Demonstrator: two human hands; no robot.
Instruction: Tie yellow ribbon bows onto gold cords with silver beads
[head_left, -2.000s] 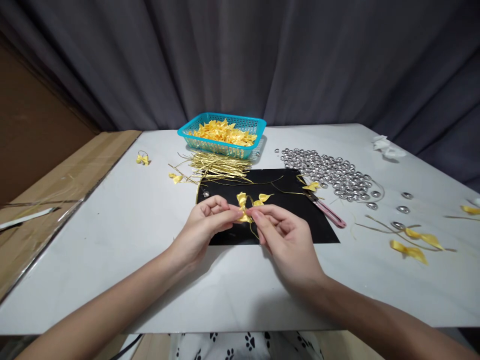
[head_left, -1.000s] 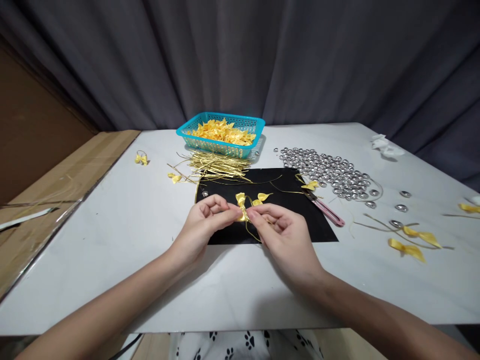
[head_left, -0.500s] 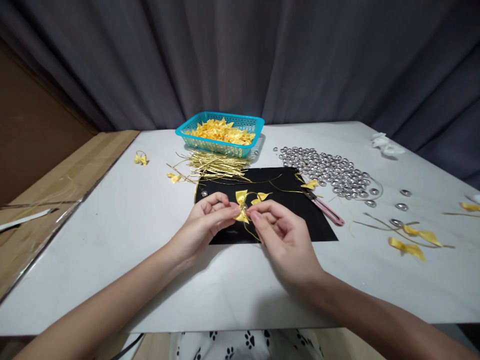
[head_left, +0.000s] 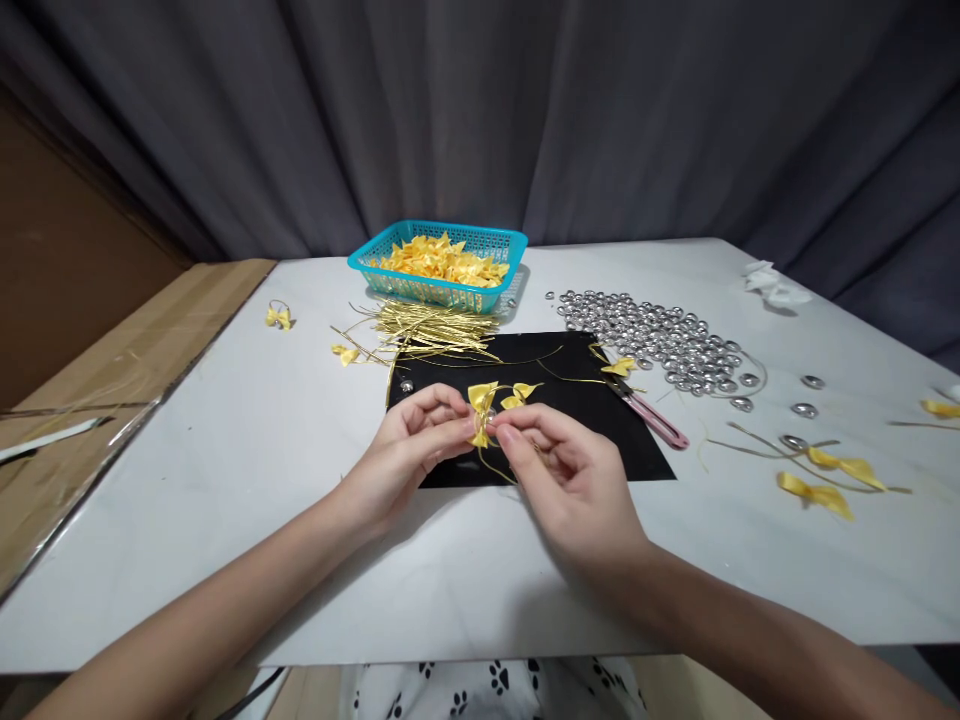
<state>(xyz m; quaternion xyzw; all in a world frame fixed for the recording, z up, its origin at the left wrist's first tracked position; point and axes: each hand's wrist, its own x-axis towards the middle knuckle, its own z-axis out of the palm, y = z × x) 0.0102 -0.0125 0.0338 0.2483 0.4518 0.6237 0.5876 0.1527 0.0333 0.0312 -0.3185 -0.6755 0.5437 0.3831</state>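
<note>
My left hand (head_left: 416, 440) pinches a yellow ribbon bow (head_left: 481, 398) between thumb and fingers, above a black mat (head_left: 630, 445). A silver bead sits against the bow's middle, partly covered by my fingertips. From the right, my right hand (head_left: 570, 470) has thumb and forefinger closed at the bow's centre, where a thin gold cord (head_left: 495, 470) passes and hangs below. Whether those fingertips grip the cord or the bead is hard to see, but the cord runs into them. A second yellow bow (head_left: 519, 396) lies just behind on the mat.
A blue basket (head_left: 364, 262) of yellow bows stands at the back, with gold cords (head_left: 435, 330) before it. Silver beads (head_left: 652, 335) spread to the right. Pink-handled scissors (head_left: 656, 420) lie on the mat's right edge. Loose bows (head_left: 814, 493) lie farther right; a finished-looking bow (head_left: 278, 317) lies left.
The held bow has turned slightly between my fingers, showing narrower now. Both hands stay in nearly the same place.
</note>
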